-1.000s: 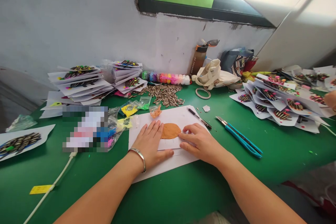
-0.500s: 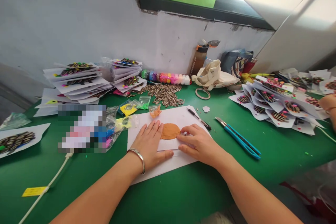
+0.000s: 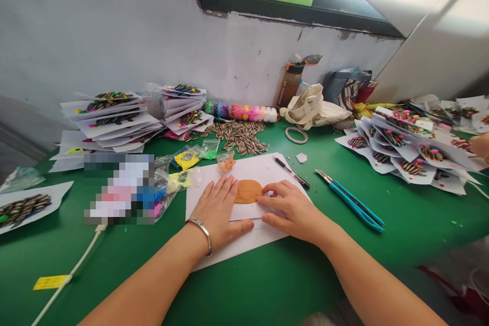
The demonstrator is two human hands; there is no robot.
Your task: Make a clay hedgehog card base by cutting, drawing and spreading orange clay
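A flattened oval of orange modelling clay lies on white paper on the green table. My left hand rests flat with spread fingers, its fingertips along the oval's left edge. At the right edge, my right hand has bent fingers, the index fingertip touching the clay. My right thumb stays apart from those fingers, on the paper. Beyond my left fingertips sits a small crumpled piece of orange clay. A black pen lies across the paper's right edge.
A blue utility knife lies to the right, its blade tip showing. Sunflower seeds are heaped behind the paper. Seed-decorated cards are stacked left and right. A white cable crosses the left side. Another person's hand shows far right.
The camera view has shifted slightly. Both hands and the clay hold nearly the same positions.
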